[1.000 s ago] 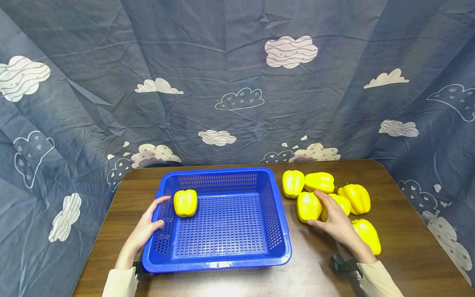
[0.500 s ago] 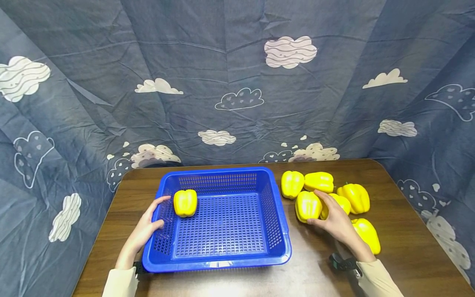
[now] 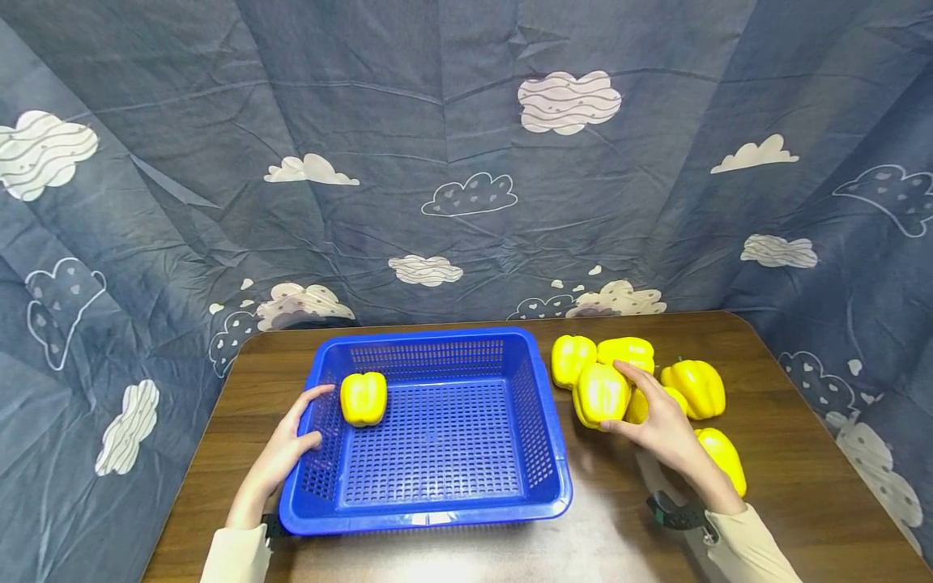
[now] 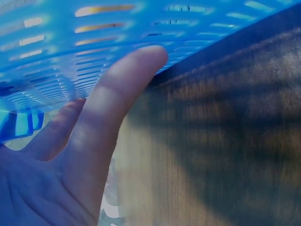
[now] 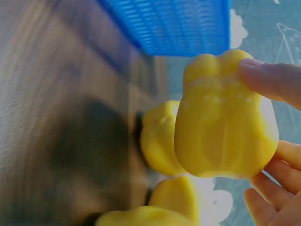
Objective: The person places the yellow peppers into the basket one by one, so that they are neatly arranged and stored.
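Observation:
My right hand (image 3: 666, 425) grips a yellow bell pepper (image 3: 601, 394) between thumb and fingers. In the right wrist view this bell pepper (image 5: 223, 122) is raised, with the thumb near its lobed end and the fingers along its side. My left hand (image 3: 277, 449) touches the left side of the blue basket (image 3: 550, 421), thumb and index finger spread apart at the rim. The left wrist view shows straight fingers (image 4: 101, 108) against the slotted wall. Another yellow bell pepper (image 3: 364, 399) sits inside the basket, near its back left corner.
Several more yellow bell peppers stand or lie right of the basket, among them one at the back (image 3: 572, 360), one at the right (image 3: 695, 389) and one near the right wrist (image 3: 722, 461). A cloud-print curtain (image 3: 466, 162) hangs behind the wooden table (image 3: 802, 486).
The bell pepper in my right hand has risen off the table and shifted slightly back and left. The left hand and the basket stay where they were.

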The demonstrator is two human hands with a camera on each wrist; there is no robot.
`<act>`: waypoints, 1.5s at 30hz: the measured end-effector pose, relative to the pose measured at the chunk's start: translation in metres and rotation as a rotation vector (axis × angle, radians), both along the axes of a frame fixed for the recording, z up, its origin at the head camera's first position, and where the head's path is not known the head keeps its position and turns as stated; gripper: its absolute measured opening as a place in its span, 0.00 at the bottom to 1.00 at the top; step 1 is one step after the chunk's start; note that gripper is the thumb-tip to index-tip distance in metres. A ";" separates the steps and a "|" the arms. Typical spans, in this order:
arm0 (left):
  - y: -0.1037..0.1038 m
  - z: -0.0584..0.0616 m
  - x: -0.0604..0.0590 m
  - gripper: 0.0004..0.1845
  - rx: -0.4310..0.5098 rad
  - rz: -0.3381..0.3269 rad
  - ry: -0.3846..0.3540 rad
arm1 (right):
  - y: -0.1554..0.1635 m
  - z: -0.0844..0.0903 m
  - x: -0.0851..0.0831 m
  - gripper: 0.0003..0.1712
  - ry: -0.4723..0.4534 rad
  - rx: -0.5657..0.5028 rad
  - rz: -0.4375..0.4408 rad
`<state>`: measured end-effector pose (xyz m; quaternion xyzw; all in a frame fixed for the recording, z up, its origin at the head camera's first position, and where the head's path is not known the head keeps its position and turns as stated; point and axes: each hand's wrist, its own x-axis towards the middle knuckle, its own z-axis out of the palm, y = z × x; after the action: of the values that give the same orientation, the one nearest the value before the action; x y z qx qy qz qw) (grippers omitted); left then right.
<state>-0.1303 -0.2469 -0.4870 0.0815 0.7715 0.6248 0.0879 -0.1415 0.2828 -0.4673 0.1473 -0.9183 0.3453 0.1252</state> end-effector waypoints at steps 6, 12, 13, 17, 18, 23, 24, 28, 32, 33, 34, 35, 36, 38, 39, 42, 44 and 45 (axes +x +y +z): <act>0.000 -0.003 0.002 0.38 -0.010 -0.002 0.003 | -0.005 0.011 -0.001 0.51 0.046 -0.030 0.042; 0.000 -0.005 0.002 0.38 0.002 -0.001 0.004 | -0.015 0.025 -0.004 0.52 0.063 -0.036 0.091; 0.000 -0.005 0.002 0.38 0.004 -0.001 0.001 | -0.017 0.028 -0.004 0.52 0.062 -0.028 0.095; 0.000 -0.004 0.002 0.38 -0.001 -0.001 -0.003 | -0.027 0.039 -0.007 0.52 0.051 -0.011 0.122; 0.000 -0.004 0.002 0.38 -0.004 0.000 -0.001 | -0.030 0.042 -0.008 0.52 0.048 -0.020 0.136; 0.000 -0.004 0.001 0.38 -0.007 0.000 0.002 | -0.046 0.052 -0.013 0.52 0.052 -0.075 0.211; 0.000 -0.004 0.001 0.38 -0.006 -0.001 0.000 | -0.049 0.055 -0.014 0.52 0.053 -0.078 0.221; 0.001 -0.003 0.001 0.39 -0.008 0.004 -0.005 | -0.065 0.065 -0.017 0.52 0.031 -0.061 0.231; 0.000 -0.002 0.001 0.39 -0.024 0.012 0.000 | -0.082 0.074 -0.022 0.53 0.007 -0.059 0.253; 0.000 -0.001 0.001 0.39 -0.025 0.012 0.001 | -0.086 0.076 -0.023 0.52 0.004 -0.058 0.261; 0.000 -0.001 0.001 0.39 -0.025 0.012 -0.001 | -0.091 0.078 -0.024 0.52 0.003 -0.062 0.275; 0.000 0.000 0.001 0.39 -0.023 0.010 0.000 | -0.096 0.079 -0.025 0.52 0.004 -0.069 0.291; 0.000 0.000 0.000 0.39 -0.021 0.009 -0.002 | -0.100 0.081 -0.026 0.52 0.004 -0.075 0.305; 0.000 0.000 0.000 0.38 -0.021 0.008 -0.004 | -0.110 0.083 -0.028 0.52 -0.006 -0.094 0.334; 0.000 0.001 0.000 0.38 -0.020 0.006 -0.002 | -0.114 0.084 -0.030 0.52 -0.006 -0.101 0.350; -0.001 0.000 -0.001 0.39 -0.027 0.008 0.004 | -0.128 0.085 -0.033 0.52 0.005 -0.115 0.386; -0.001 0.000 -0.001 0.39 -0.028 0.008 0.007 | -0.137 0.085 -0.036 0.52 0.011 -0.119 0.407; -0.001 0.000 -0.001 0.39 -0.029 0.008 0.008 | -0.141 0.084 -0.036 0.52 0.013 -0.120 0.416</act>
<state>-0.1315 -0.2476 -0.4869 0.0798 0.7813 0.6134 0.0835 -0.1778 0.1419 -0.3829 0.3281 -0.8451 0.4170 0.0659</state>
